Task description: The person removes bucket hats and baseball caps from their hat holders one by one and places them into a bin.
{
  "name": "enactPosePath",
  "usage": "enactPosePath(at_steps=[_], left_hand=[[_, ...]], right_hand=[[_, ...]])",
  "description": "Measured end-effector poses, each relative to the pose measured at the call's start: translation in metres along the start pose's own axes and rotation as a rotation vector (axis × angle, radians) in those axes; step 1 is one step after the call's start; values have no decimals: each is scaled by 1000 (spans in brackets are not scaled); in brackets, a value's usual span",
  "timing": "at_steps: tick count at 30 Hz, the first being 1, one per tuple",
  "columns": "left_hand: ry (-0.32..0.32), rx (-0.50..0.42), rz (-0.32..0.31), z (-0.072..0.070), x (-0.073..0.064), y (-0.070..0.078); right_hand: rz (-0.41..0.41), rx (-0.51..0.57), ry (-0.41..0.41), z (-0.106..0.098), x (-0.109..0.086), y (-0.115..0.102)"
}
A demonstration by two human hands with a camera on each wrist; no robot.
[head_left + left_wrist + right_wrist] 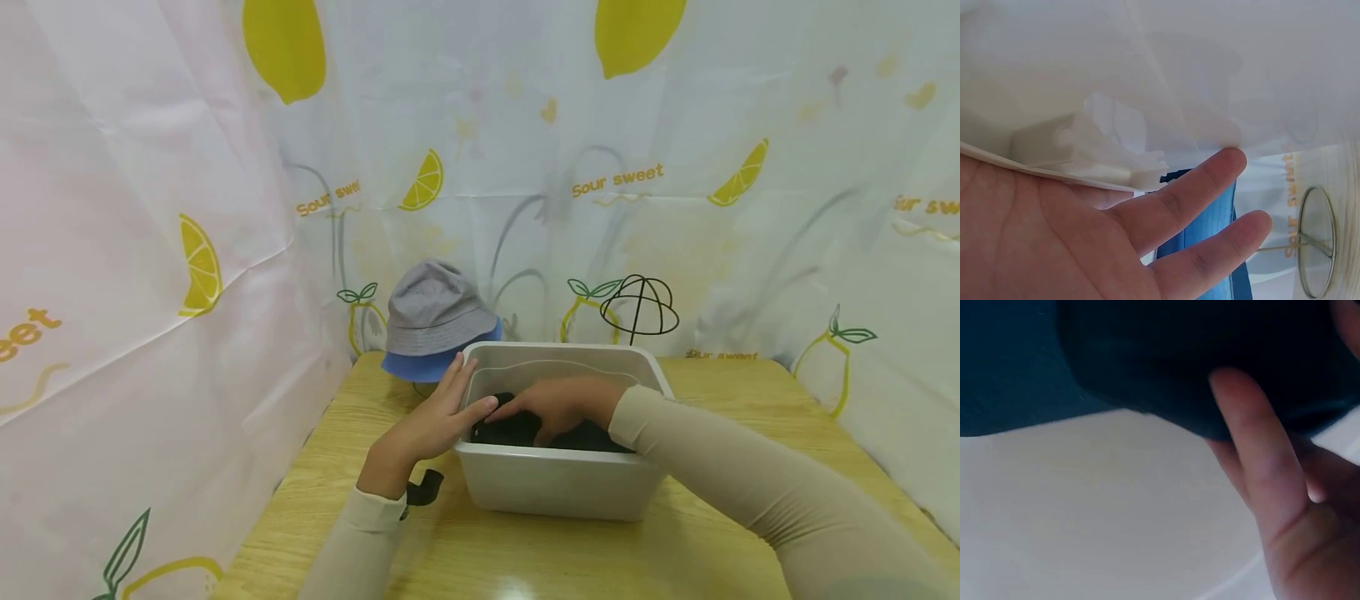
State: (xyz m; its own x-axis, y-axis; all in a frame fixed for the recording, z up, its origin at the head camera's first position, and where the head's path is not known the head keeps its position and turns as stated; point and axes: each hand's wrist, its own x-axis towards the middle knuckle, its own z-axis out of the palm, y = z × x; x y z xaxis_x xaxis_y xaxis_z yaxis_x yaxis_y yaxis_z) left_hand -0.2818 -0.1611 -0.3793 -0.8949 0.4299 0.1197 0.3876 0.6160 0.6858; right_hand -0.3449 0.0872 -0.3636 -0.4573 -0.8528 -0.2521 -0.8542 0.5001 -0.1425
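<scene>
A white plastic bin (558, 485) stands on the wooden table, with dark fabric (513, 433) lying inside it. My left hand (420, 429) rests at the bin's left rim, fingers extended along the outer side and thumb over the edge. In the left wrist view, straight fingers (1179, 200) touch the bin's wall. Reaching into the bin, my right hand (558, 402) pinches a dark cloth item (1166, 369); the right wrist view has the thumb on its near face and other fingers behind. Its full shape is hidden.
A grey bucket hat (435, 308) sits over a blue hat (480, 337) on a stand behind the bin's left side. A bare black wire hat stand (639, 307) rises behind the bin at right. Lemon-print curtains (480, 108) enclose the table (720, 400).
</scene>
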Motion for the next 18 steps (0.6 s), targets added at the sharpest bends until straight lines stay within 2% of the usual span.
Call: enactPosePath(at_steps=[5,18], left_hand=[[-4,1,-1,1,1,0],[-3,9,5,1,3,1]], right_hand=[[-31,-37,-5,4,3,-2],[-20,-125,-9,8,4,-3]])
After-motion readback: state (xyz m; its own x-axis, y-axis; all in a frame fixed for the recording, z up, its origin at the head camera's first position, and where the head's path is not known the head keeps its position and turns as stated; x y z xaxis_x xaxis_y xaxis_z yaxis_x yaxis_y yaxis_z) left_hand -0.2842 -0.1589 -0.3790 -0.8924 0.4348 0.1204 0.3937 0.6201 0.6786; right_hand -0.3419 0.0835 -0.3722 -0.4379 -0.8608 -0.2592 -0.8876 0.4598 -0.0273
